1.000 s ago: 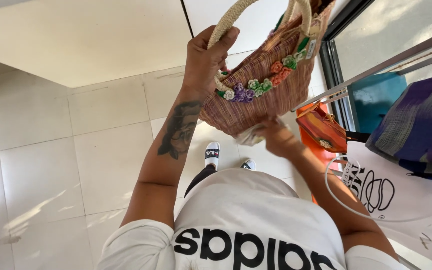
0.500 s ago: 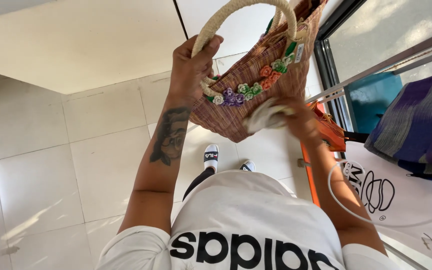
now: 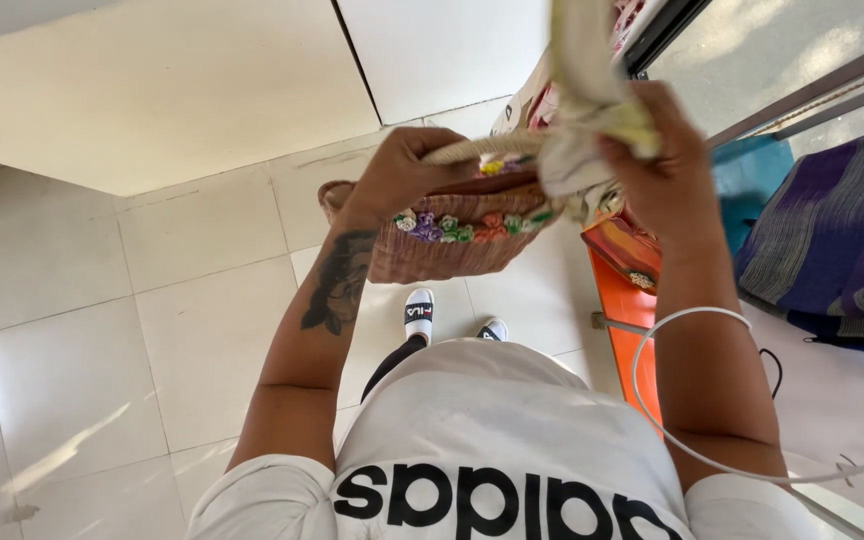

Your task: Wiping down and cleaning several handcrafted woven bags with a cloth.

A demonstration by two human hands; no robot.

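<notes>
Gripping the woven basket point(image 3: 452, 245) by its handle, left hand point(image 3: 402, 180) fingers curl shut — right hand point(image 3: 657, 160) clutches pale cloth point(image 3: 582, 110).

The left hand point(image 3: 407, 175) grips the pale handle of a woven pink basket point(image 3: 442, 245) trimmed with crocheted flowers. The right hand point(image 3: 657, 165) clutches a crumpled pale cloth point(image 3: 587, 100) just above it, over a tiled floor point(image 3: 152, 300).

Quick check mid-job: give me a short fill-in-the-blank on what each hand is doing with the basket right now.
1. The left hand grips the woven basket by its pale ____.
2. The right hand holds a bunched pale ____ above the basket.
3. A row of small crocheted ____ runs along the basket's rim.
4. The floor under the basket is laid with pale ____.

Missing words: handle; cloth; flowers; tiles
</notes>
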